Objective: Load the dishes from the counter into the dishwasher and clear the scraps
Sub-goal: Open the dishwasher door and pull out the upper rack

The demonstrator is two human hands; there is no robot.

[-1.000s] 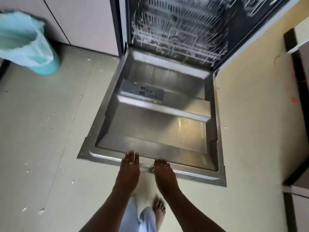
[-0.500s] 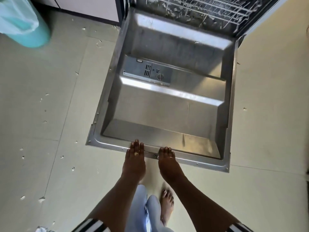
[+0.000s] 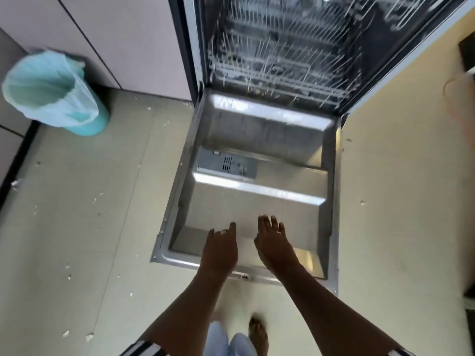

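A home kitchen, judging by the built-in dishwasher (image 3: 257, 140), cabinet fronts (image 3: 133, 34) far left, lined bin (image 3: 86, 120), tiled floor (image 3: 77, 201).

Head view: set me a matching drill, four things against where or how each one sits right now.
Things:
1 dishwasher door
2 wire rack
3 bin
4 scraps

States:
A scattered on the floor
B lined with a pale bag, beside the cabinets
C folded down open
D inside the dishwasher

Pairs: 1-C, 2-D, 3-B, 4-A.
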